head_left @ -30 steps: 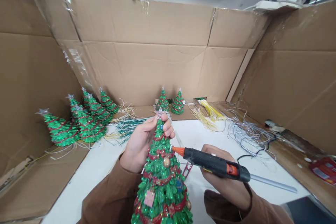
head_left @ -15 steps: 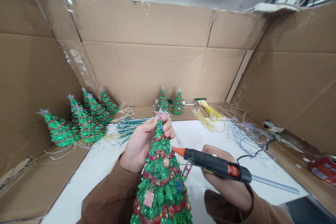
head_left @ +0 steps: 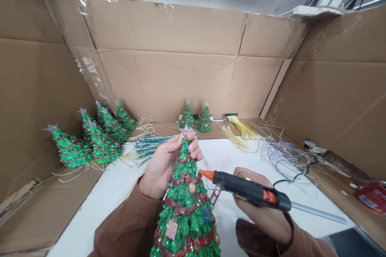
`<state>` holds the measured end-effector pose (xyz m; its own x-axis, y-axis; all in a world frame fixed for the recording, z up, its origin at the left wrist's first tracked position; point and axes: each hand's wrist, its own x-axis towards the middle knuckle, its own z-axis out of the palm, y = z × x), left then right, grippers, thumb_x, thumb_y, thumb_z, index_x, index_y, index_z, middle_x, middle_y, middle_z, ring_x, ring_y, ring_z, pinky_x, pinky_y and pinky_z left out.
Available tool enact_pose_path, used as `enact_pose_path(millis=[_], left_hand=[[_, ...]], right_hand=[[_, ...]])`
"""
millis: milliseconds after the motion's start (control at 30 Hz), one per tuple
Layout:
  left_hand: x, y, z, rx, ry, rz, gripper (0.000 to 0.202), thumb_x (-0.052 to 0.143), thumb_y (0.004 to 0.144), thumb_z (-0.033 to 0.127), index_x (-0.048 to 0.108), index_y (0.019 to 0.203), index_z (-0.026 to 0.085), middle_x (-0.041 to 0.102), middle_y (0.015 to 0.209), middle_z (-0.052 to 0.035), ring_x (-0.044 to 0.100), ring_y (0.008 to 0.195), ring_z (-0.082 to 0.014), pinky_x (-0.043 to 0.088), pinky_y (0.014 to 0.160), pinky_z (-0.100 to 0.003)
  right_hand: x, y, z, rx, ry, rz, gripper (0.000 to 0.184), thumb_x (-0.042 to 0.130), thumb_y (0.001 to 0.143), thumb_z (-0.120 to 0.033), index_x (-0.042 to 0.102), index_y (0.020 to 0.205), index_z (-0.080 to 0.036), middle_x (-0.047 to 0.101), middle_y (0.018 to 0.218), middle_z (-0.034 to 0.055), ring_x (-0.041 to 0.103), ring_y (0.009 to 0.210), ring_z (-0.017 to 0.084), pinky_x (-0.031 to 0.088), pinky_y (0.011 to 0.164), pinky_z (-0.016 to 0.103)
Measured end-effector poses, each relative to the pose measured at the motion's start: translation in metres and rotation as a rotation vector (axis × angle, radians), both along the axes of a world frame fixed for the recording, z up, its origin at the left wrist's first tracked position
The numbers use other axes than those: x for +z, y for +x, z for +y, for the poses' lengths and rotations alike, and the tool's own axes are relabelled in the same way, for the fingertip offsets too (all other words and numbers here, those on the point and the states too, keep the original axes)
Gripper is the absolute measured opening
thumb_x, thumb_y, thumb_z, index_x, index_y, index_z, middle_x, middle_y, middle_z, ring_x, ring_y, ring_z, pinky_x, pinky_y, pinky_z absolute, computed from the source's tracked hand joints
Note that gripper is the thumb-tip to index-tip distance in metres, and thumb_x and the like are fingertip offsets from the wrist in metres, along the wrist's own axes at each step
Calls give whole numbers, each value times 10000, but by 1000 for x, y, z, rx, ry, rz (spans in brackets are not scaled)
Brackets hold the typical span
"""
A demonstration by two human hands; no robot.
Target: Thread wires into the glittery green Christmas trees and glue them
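A green glittery Christmas tree figurine [head_left: 183, 202] with red garlands, small ornaments and a clear star on top stands upright in front of me. My left hand [head_left: 161, 164] grips it near the top, thumb and fingers closed around the tip just below the star. My right hand [head_left: 256, 192] is wrapped around a black hot glue gun [head_left: 251, 188], whose orange nozzle points left at the tree's right side. The nozzle tip is at or very close to the branches, by a small whitish spot. From the gun's rear end sticks a clear glue stick [head_left: 319, 213].
More tree figurines [head_left: 104, 140] stand clustered at the left, and a pair [head_left: 204, 118] at the back. Green wires [head_left: 153, 148], yellow wires [head_left: 243, 128] and tangled white wires [head_left: 283, 160] lie on the white table [head_left: 223, 156]. Cardboard walls [head_left: 169, 76] surround it. A red package [head_left: 372, 196] lies right.
The view has shifted very slightly. Both hands, the tree and the glue gun keep nearly the same positions relative to each other.
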<state>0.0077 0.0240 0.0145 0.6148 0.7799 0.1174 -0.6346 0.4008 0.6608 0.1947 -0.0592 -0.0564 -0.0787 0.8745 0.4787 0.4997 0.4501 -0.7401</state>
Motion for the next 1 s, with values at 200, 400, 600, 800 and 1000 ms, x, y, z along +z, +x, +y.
enact_pose_path(millis=[200,400,600,800,1000], left_hand=[[-1,0,-1,-9,7,-5,358,250,892,90,552,700,105,420,576,-25,441,521,-121,429,584,-257],[-4,1,0,-36,42,14,302,313,891,114,559,717,115,432,578,-27,452,540,-128,436,596,-256],[-7,1,0,-67,20,27,238,373,873,120,565,731,110,449,580,-22,467,533,-119,445,597,-251],[-6,1,-1,-47,21,45,228,377,874,120,553,728,113,446,571,-22,454,522,-115,433,589,-246],[-3,-1,-2,-33,32,39,232,373,882,130,546,729,115,443,573,-22,459,524,-120,435,587,-258]], right_hand=[[3,2,1,-23,4,-16,191,484,701,-93,384,593,-213,426,564,-45,415,513,117,342,492,232],[11,3,3,0,-16,14,200,497,714,-139,366,588,-222,398,557,-46,401,508,123,328,485,244],[15,4,5,35,-23,-7,205,500,706,-139,353,587,-218,373,553,-50,380,498,117,313,482,240],[21,5,2,87,36,-57,216,509,708,-118,366,574,-209,415,546,-47,390,480,103,295,455,227],[21,9,-3,94,66,-88,192,499,709,-105,408,572,-203,449,539,-48,396,473,98,298,447,216]])
